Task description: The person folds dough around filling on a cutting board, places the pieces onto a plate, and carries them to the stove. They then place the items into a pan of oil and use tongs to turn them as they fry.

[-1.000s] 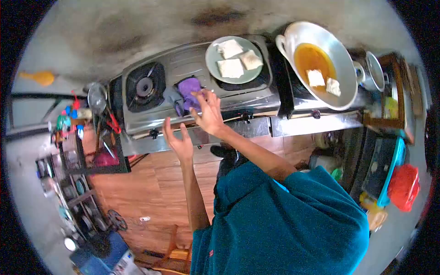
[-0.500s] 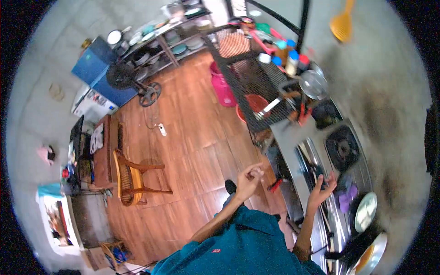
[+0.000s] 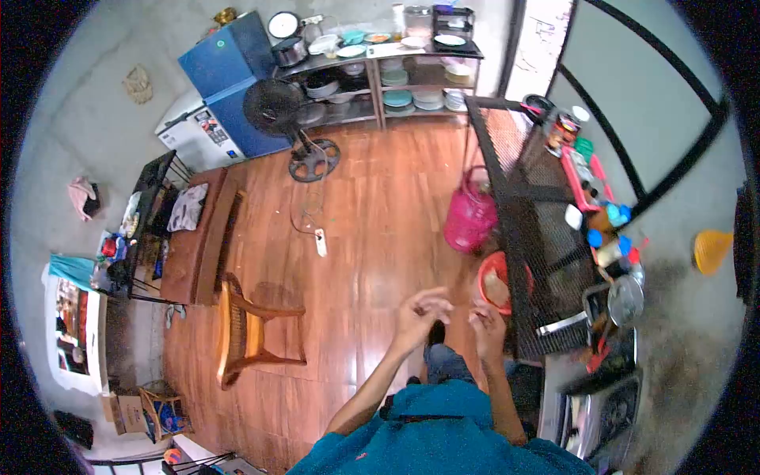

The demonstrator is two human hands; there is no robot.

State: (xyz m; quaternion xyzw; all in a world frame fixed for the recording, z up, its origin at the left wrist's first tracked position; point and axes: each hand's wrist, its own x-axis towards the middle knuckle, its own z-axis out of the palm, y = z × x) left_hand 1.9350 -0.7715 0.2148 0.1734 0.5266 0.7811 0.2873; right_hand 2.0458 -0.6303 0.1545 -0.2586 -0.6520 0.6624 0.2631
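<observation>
My left hand is held out in front of me over the wooden floor, fingers loosely bent and apart, with nothing seen in it. Close to its right is my right hand, its fingers loosely curled and somewhat blurred; no object shows between them. In this view the right fingertips overlap the near edge of a red basin, which has something pale inside. The basin sits by the black mesh table. A pan with a light handle lies on the table's near end.
A pink gas cylinder stands past the basin. To the left are a wooden chair, a standing fan and a white power strip on the floor. Shelves with dishes line the back wall. The stove is at lower right.
My view has turned right, away from the stove counter. My right hand has come from over the counter to beside my left hand. The left hand's fingers have loosened from a tighter curl.
</observation>
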